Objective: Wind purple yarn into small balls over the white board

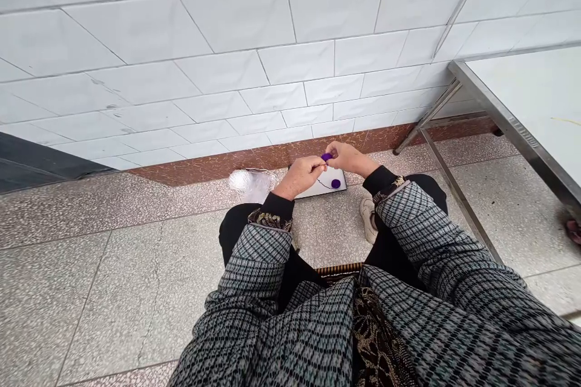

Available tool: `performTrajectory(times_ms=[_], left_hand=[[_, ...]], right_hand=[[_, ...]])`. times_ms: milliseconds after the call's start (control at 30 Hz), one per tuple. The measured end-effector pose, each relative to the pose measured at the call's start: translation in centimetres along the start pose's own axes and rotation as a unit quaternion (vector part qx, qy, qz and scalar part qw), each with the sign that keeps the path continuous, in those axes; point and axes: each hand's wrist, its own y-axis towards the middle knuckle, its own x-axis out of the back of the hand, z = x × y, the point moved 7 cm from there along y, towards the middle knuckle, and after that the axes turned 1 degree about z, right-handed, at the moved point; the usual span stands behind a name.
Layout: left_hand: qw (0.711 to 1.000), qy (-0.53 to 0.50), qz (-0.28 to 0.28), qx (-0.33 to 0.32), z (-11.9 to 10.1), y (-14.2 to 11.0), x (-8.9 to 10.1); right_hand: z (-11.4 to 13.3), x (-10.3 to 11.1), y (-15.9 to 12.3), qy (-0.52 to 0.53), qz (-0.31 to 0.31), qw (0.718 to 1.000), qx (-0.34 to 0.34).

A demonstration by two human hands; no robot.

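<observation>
A small piece of purple yarn work (326,157) is pinched between my hands, out in front of my knees. My left hand (299,176) is closed, with thumb and fingertips meeting at the piece's lower left edge. From the other side my right hand (348,158) grips it, fingers curled and closed. Any slim tool between the fingertips is too small to make out. Below, a small purple yarn ball (336,183) lies on a white dark-edged board (313,189). A thin dark strand curves over the board from the ball towards my hands.
Left of the board lies a crumpled clear plastic bag (254,184) on the speckled floor (131,272). A white tiled wall (254,18) rises close in front. To the right stands a metal-framed table (521,127); its leg reaches near my right knee.
</observation>
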Motion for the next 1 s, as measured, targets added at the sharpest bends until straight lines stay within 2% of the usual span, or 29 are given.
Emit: performTrajectory(times_ms=[100, 200, 267, 367, 533, 600, 667, 767, 867, 1000], left_hand=[[0.998, 0.014, -0.056, 0.021, 0.7, 0.0, 1.2], [0.995, 0.029, -0.074, 0.055, 1.4, 0.0, 1.7], [0.994, 0.030, -0.073, 0.081, 1.8, 0.1, 1.6], [0.994, 0.011, -0.050, 0.096, 1.8, 0.1, 0.9], [0.996, 0.001, 0.043, 0.075, 1.1, 0.2, -1.2], [0.995, -0.006, 0.081, 0.054, 0.6, 0.1, -1.9], [0.994, -0.019, 0.107, 0.028, 0.1, 0.0, -2.3], [0.995, -0.034, 0.089, 0.004, -0.6, 0.0, -1.4], [0.999, -0.036, 0.019, -0.008, -0.9, 0.0, 0.3], [0.997, -0.020, -0.070, 0.003, -0.3, -0.1, 2.0]], right_hand=[[0.3, -1.3, -0.8, -0.013, 0.114, 0.993, -0.002], [1.0, -2.0, -1.8, 0.117, 0.188, 0.975, -0.024], [1.6, -1.8, -1.9, 0.230, 0.179, 0.956, -0.028], [1.7, -0.9, -1.5, 0.349, 0.123, 0.928, -0.034], [1.2, -0.1, -0.7, 0.409, 0.048, 0.911, -0.033], [1.0, 0.3, -0.4, 0.383, 0.012, 0.923, -0.021], [0.5, 0.6, -0.1, 0.312, -0.032, 0.949, -0.016], [-0.2, 1.0, 0.3, 0.158, -0.074, 0.985, -0.006], [-0.4, 0.5, 0.4, 0.045, -0.046, 0.998, 0.009], [0.4, -0.8, -0.4, 0.001, 0.067, 0.997, 0.025]])
